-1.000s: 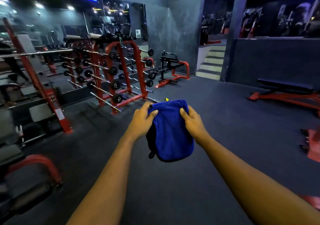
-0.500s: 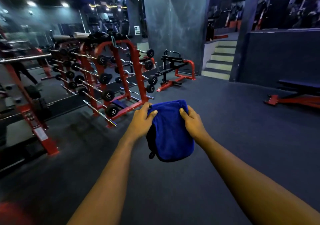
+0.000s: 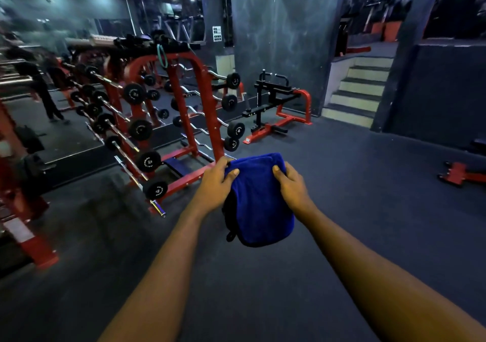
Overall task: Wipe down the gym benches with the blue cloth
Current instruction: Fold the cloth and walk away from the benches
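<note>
A folded blue cloth (image 3: 259,202) hangs in front of me above the dark floor. My left hand (image 3: 215,184) grips its upper left edge, thumb over the front. My right hand (image 3: 292,184) grips the upper right edge the same way. The cloth droops below both hands in a rounded fold. At the far right edge only the red foot (image 3: 459,174) of a bench frame shows; its pad is out of view.
A red rack of barbells (image 3: 184,120) stands left of centre, bar ends jutting toward me. A red and black machine (image 3: 276,110) sits by the wall mirror. Steps (image 3: 360,89) rise at the back right. A red frame post (image 3: 31,241) stands at the left.
The view has swung left and moved forward, so the rack looks nearer and the bench has slid off to the right. Both hands keep the same hold on the cloth.
</note>
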A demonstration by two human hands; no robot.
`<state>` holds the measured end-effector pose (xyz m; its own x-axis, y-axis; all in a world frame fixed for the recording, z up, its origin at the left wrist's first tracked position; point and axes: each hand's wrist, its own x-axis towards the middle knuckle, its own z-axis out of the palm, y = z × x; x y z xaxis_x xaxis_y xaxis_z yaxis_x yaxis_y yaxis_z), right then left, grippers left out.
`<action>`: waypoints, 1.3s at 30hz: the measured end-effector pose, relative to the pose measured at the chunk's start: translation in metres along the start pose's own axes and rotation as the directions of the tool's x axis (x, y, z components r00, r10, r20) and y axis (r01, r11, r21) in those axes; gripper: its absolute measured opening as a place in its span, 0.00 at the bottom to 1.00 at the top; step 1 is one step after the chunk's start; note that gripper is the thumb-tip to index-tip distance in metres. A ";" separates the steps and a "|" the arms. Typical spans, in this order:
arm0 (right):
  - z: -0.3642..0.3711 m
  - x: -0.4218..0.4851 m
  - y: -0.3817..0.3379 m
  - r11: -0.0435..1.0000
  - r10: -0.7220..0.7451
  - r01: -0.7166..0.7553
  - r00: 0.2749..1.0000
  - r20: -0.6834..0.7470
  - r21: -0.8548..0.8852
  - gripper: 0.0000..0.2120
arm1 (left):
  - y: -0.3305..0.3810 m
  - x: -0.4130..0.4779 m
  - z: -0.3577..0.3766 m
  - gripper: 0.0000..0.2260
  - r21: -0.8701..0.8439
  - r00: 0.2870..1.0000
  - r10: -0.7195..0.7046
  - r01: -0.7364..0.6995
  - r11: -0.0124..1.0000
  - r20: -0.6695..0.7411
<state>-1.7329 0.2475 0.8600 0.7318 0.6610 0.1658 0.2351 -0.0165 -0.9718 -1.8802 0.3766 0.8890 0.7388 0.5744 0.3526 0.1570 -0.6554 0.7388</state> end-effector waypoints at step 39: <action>0.176 0.763 0.547 0.772 0.618 -0.625 0.781 -0.091 -0.118 0.13 | -0.656 0.680 0.334 0.03 0.183 0.782 -0.469 0.433 0.882 0.410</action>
<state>-1.1582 0.8751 0.4251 0.7747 0.4378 -0.4564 -0.2003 -0.5147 -0.8337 -1.2622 1.0335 0.4519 0.7729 0.5558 -0.3062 0.5787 -0.4193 0.6995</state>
